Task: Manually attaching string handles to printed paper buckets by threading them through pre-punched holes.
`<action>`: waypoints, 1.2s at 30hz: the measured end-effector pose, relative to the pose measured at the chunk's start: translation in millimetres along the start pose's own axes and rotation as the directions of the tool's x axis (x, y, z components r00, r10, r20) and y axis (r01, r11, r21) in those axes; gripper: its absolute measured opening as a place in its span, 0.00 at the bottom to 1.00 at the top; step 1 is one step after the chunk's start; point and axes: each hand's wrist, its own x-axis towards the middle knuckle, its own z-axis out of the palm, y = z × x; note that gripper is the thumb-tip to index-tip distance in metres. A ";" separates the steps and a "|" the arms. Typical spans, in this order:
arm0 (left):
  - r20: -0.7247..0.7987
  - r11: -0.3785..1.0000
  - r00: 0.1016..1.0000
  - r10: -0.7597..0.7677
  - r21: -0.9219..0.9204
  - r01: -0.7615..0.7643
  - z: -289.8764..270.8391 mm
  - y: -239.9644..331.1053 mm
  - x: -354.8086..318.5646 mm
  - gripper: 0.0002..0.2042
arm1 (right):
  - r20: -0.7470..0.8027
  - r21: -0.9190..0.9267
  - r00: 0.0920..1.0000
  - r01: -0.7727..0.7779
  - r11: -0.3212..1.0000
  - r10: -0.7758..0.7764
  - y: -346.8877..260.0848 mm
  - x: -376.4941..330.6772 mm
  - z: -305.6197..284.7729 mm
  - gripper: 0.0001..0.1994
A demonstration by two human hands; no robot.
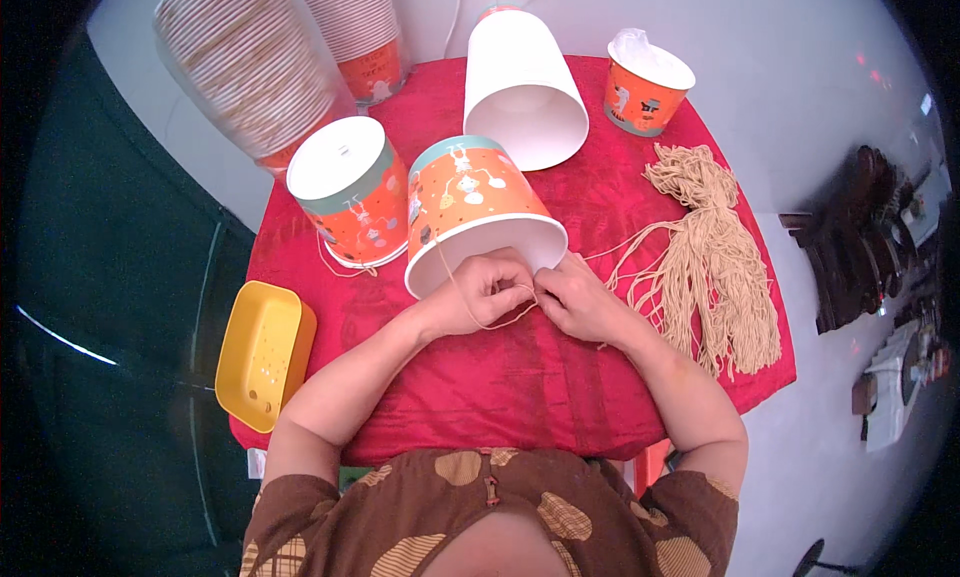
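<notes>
An orange paper bucket [475, 189] with a teal band lies tilted in front of me, its white open mouth toward my hands. Beige string [462, 295] comes from the bucket's side near the rim and loops down to my fingers. At the mouth's lower edge my left hand [482, 289] is closed, thumb and fingers pinching the string. Close against it, my right hand [582, 299] is closed as well, fingertips on the string where the two hands meet. The exact shape of the string between the fingertips is too small to tell.
An upside-down bucket [352, 192] with string at its rim stands left. Behind are bagged bucket stacks [245, 62], white nested buckets [525, 87] on their side and a small orange bucket [645, 92] holding clear plastic. A yellow bin [240, 347] sits left, a beige string bundle [720, 267] right.
</notes>
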 end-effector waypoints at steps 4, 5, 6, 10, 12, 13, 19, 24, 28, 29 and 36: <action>-0.050 0.999 0.999 -0.009 -0.033 0.007 1.4 -0.1 -0.4 0.08 | 0.007 0.021 1.000 -0.012 1.000 0.012 3.9 -0.4 2.4 0.04; -0.042 0.985 0.988 -0.149 -0.093 0.145 0.1 3.1 0.3 0.09 | -0.005 0.031 1.000 -0.003 1.000 0.003 5.4 -0.6 2.9 0.04; -0.027 0.948 0.957 -0.288 -0.152 0.281 -1.3 6.2 0.3 0.09 | -0.003 0.032 1.000 -0.002 0.999 0.002 4.9 0.2 2.4 0.04; -0.061 0.916 0.933 -0.354 -0.224 0.333 2.8 6.0 4.0 0.09 | 0.015 0.043 1.000 -0.008 0.999 0.007 4.2 1.7 1.1 0.04; -0.048 0.925 0.949 -0.313 -0.244 0.292 6.2 0.0 4.9 0.11 | 0.018 0.048 1.000 -0.007 0.999 0.006 4.3 2.1 1.7 0.04; -0.049 0.925 0.949 -0.313 -0.244 0.292 6.0 -2.7 4.5 0.11 | 0.001 0.051 1.000 -0.003 0.999 0.003 4.0 2.4 1.8 0.04; -0.033 0.964 0.974 -0.225 -0.154 0.218 6.7 -6.0 6.4 0.09 | -0.025 0.037 1.000 0.008 0.999 -0.007 5.4 2.7 -1.9 0.04; -0.122 0.980 0.978 -0.172 0.078 0.182 11.6 -6.7 7.7 0.07 | -0.036 -0.063 0.999 0.019 0.998 -0.022 6.1 3.7 -2.4 0.03; -0.172 0.971 0.974 -0.149 0.159 0.177 12.4 -11.7 8.6 0.06 | -0.030 -0.027 0.999 0.017 0.999 -0.017 6.1 6.1 2.5 0.02; -0.199 0.967 0.971 -0.133 0.189 0.171 12.7 -13.5 8.5 0.06 | -0.035 -0.004 0.999 0.035 0.999 -0.035 6.3 6.8 3.7 0.02; -0.245 0.956 0.966 -0.088 0.251 0.151 15.3 -9.1 8.0 0.05 | -0.006 -0.017 1.000 0.012 1.000 -0.013 7.9 5.2 3.0 0.02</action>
